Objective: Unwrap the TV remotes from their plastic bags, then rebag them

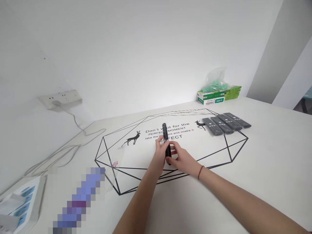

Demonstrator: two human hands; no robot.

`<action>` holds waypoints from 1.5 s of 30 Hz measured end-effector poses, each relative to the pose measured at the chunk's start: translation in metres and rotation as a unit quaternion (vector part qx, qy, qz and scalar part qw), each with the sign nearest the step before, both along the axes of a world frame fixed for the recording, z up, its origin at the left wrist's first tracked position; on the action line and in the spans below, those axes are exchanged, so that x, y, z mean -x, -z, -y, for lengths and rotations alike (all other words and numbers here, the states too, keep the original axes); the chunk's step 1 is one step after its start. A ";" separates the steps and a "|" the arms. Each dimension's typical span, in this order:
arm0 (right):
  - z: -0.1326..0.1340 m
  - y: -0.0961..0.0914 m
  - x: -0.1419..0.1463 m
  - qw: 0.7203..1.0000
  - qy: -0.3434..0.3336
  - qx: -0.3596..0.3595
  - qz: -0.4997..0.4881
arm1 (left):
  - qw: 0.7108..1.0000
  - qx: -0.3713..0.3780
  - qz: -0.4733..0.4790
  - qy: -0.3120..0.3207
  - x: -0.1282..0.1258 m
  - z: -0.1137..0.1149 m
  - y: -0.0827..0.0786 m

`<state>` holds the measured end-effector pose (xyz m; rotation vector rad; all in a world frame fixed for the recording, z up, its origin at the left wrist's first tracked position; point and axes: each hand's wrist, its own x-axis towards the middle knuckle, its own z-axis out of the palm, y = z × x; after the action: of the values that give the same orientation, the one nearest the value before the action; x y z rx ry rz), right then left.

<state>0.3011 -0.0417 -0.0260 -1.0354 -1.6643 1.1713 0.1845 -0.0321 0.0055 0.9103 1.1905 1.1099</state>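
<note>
A black remote control (165, 131) is held on its edge above the white printed mat, its narrow side turned up toward me. My left hand (161, 152) grips it from the left, around the middle. On the right, my right hand (179, 158) has its fingers and thumb closed on the lower end, with a thin red cord at the wrist. The button face is mostly out of sight. To the right, several dark remote controls (225, 123) in clear wrapping lie side by side at the mat's edge.
Green and white boxes (211, 96) with a clear plastic bag (215, 81) on top stand against the wall. A clear plastic sleeve (114, 167) lies left of my hands. Cables (70, 149), a power strip (21, 204) and a pixelated blue item (80, 198) occupy the left side.
</note>
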 end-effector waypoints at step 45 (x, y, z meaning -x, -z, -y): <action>0.003 0.004 0.006 0.941 -0.034 0.245 -0.230 | 0.951 -0.071 0.083 -0.291 0.116 -0.032 -0.007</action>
<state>0.2951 -0.0443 -0.0299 -0.8992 -1.0689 1.7741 0.0685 0.0004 0.0129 0.5619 1.2857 1.7286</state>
